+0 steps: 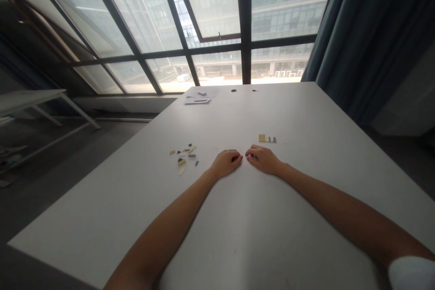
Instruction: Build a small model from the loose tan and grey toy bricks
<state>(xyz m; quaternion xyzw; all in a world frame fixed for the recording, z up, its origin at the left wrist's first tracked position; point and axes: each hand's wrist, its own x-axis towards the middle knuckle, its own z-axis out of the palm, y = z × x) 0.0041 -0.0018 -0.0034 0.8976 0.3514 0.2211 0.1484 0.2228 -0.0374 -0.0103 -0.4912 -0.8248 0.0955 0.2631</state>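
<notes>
L hand (227, 163) & R hand (262, 159) rest curled on table (306, 113), fingertips nearly meeting, can't tell if pinching anything; brick strip (267, 138) lies just beyond R hand, long axis left-right, w/ loose bricks (185, 154) near L hand's left.

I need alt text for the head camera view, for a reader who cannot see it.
Two bare hands, left hand and right hand, rest curled on a white table, fingertips almost meeting. Small loose bricks lie left of them, a tan and grey strip beyond the right hand.
</notes>
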